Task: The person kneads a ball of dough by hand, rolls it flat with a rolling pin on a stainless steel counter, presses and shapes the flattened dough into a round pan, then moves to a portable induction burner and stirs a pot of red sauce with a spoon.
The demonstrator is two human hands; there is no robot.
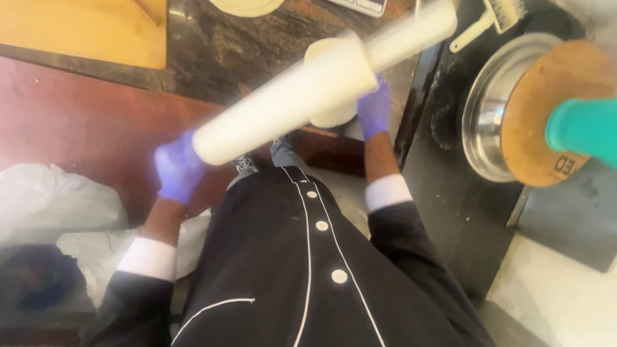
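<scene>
A: Across the middle of the frame, what is that long white cylinder?

B: A white rolling pin (302, 90), running from lower left up to the upper right. It looks blurred, so fine detail is lost.

A: Who has hold of it?

B: The person, in purple gloves. The left hand (177, 168) is closed around the pin's lower end at left centre. The right hand (374, 109) sits behind the thick barrel at upper centre; whether its fingers are clenched or merely resting I cannot tell, since the pin covers them.

A: How would it handle?

B: I'd judge it rigid and fairly weighty, with a smooth surface that could slip under gloves. The narrower end handles look the surest places to grip, one in each hand.

A: What lies about it?

B: A dark stone counter (212, 51) behind, a wooden board (83, 29) at upper left, a steel bowl (488, 109) at right with a round wooden disc (546, 109) over it, and a white brush (495, 16) at the top.
</scene>
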